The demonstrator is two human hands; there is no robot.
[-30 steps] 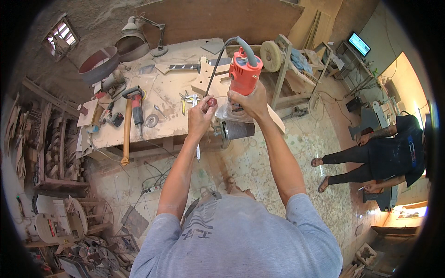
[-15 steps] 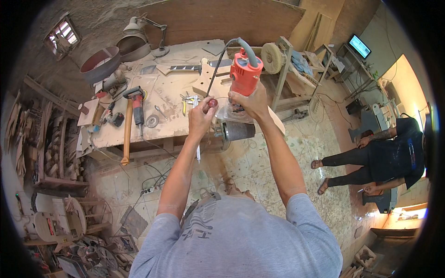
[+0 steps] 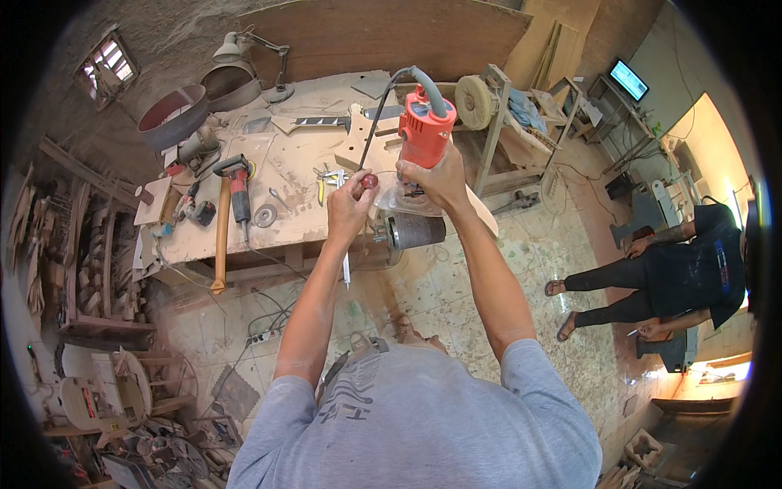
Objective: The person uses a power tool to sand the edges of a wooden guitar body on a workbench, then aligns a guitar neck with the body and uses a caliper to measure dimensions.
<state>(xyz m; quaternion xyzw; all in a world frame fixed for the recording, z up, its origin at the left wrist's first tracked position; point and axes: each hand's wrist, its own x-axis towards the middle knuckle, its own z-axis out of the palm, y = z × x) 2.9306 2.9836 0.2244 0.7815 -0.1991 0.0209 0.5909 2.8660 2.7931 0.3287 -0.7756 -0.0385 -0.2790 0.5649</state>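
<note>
A red router stands upright over the workbench's front edge. My right hand wraps round its lower body. The fingers of my left hand close round a dark red ball knob beside a clear base plate under the router. A grey hose-like sleeve and a black cord curve from the router's top down toward my left hand. The cutting end is hidden. Just beyond lies a pale guitar body with a dark fretboard neck. Yellow-handled pliers and a caliper lie beside my left hand.
An angle grinder, a wooden-handled tool and a drill lie on the bench at left. A sanding drum projects below the router. Another person stands at right. Cables trail on the floor.
The whole view has shifted very slightly, with things a little further left. Both hands keep their holds, and the router stays in nearly the same place over the bench.
</note>
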